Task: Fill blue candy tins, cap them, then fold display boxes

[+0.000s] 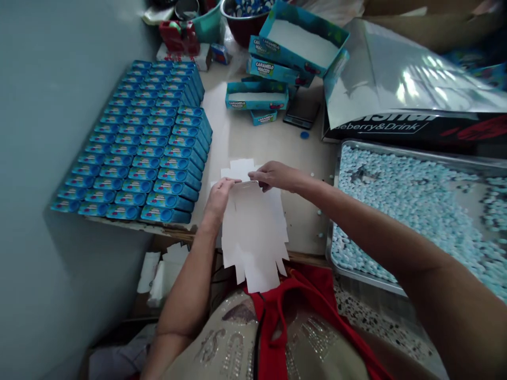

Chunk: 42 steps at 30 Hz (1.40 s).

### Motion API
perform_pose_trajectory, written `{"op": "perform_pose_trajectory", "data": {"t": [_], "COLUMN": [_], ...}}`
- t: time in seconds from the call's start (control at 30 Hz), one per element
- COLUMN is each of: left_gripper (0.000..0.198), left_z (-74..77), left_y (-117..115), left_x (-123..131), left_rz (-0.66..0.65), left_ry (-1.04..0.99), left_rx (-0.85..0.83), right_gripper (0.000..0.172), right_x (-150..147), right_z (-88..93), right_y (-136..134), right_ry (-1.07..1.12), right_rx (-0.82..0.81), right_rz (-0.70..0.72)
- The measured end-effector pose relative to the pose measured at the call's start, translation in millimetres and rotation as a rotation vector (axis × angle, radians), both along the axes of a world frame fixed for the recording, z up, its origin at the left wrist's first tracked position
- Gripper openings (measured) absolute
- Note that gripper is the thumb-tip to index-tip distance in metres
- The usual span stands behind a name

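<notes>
A flat white cardboard box blank lies partly over the table's front edge, its cut flaps toward my body. Its far end is bent along a crease. My left hand pinches the left corner of that crease. At the right corner, my right hand is closed on the same fold, fingers bent over the edge. Beyond the fold, more white flaps show flat on the table; whether they belong to the same blank or another beneath, I cannot tell.
Rows of blue candy boxes stand at left against the wall. On the right lies a metal tray of pale blue candies. Printed display boxes, a small black scale and a red tape dispenser are at the back.
</notes>
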<state>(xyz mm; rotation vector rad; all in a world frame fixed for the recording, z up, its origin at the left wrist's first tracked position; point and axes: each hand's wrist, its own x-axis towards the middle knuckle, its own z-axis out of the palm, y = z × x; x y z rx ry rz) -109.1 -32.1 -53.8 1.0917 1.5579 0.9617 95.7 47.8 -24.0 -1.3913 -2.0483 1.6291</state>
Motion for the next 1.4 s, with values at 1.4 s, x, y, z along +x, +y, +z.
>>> {"op": "perform_pose_trajectory", "data": {"t": [1.4], "left_gripper": [0.029], "left_z": [-9.6], "left_y": [-4], "left_x": [13], "left_rz": [-0.042], "left_ry": [0.040], "left_rx": [0.108], "right_gripper": [0.051], "right_x": [-9], "right_z": [13.6], "right_y": [-27], "right_ry": [-0.655], "right_rx": [0.498], "right_rz": [0.340]}}
